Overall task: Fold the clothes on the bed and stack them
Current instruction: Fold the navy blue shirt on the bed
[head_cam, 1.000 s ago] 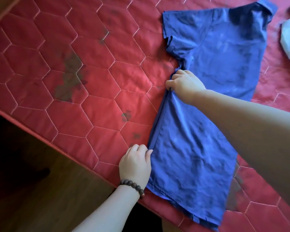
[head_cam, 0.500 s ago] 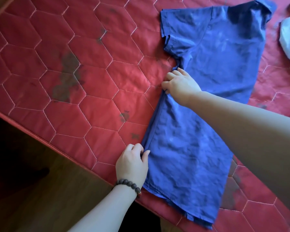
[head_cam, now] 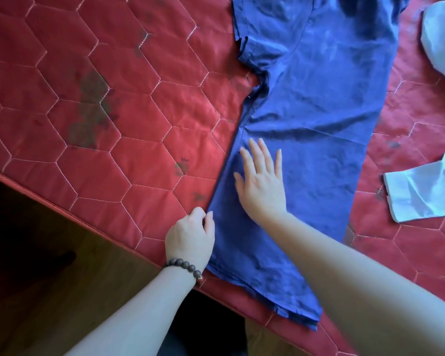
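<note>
The blue shirt (head_cam: 319,119) is thin, creased cloth with a faint sheen. The bed (head_cam: 113,104) wears red quilted satiny fabric, stained dark in patches. Bracelet (head_cam: 185,267): matt wooden-looking beads. The pale blue garment (head_cam: 427,194) looks crisp, smooth.

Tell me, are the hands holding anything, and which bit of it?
The left hand pinches the blue shirt at its folded side edge, near the hem. The right hand holds nothing; it lies flat, fingers straight, on the shirt.

Red quilted bed (head_cam: 129,140) with dark stains, carrying a blue shirt (head_cam: 319,119) spread flat and pale blue clothes (head_cam: 427,194) near its right side.
</note>
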The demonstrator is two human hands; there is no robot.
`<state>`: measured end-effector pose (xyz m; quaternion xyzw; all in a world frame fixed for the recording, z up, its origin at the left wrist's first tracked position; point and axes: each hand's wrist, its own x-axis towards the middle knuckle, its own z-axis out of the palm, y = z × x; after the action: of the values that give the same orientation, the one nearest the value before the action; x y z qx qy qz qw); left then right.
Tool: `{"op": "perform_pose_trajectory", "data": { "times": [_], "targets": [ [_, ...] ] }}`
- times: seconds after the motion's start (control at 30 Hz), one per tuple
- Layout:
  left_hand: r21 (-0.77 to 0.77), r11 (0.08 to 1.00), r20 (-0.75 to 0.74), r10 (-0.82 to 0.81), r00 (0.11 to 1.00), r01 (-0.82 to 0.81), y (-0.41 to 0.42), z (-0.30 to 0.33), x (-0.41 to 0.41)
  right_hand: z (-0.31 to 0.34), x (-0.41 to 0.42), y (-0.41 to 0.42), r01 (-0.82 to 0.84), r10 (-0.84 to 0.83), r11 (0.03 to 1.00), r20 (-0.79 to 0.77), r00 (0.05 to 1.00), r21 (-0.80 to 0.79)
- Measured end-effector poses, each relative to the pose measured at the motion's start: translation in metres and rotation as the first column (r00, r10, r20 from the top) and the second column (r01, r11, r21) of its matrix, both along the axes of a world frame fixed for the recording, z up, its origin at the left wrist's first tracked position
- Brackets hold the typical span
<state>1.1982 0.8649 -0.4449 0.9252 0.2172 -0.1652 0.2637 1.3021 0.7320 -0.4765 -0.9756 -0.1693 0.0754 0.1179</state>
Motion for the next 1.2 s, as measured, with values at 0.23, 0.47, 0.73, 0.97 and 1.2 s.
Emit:
{"op": "perform_pose_trajectory", "data": {
  "times": [0.23, 0.47, 0.73, 0.97, 1.2],
  "targets": [
    [0.046, 0.995, 0.039, -0.091, 0.995, 0.089, 0.005, -0.003, -0.004, -0.024, -0.089, -0.025, -0.038, 0.023, 0.991, -0.113, 0.993, -0.126],
    [0.077, 0.990, 0.034, -0.121, 0.992, 0.118, 0.005, -0.003, -0.007, -0.018, -0.161, -0.093, 0.216, -0.257, 0.946, -0.153, 0.954, -0.242],
    [0.206, 0.974, 0.131, -0.120, 0.984, 0.092, -0.013, 0.010, 0.001, 0.005, -0.164, -0.113, 0.286, -0.322, 0.935, -0.164, 0.932, -0.211],
    [0.157, 0.854, 0.261, -0.520, 0.813, 0.496, -0.088, -0.020, 0.112, -0.006, -0.007, -0.082, 0.209, -0.212, 0.976, -0.043, 0.976, -0.066],
    [0.346, 0.683, 0.123, -0.713, 0.691, 0.643, -0.103, -0.063, 0.218, -0.024, 0.094, -0.086, 0.102, -0.111, 0.989, -0.073, 0.991, -0.108]
  ]
}}
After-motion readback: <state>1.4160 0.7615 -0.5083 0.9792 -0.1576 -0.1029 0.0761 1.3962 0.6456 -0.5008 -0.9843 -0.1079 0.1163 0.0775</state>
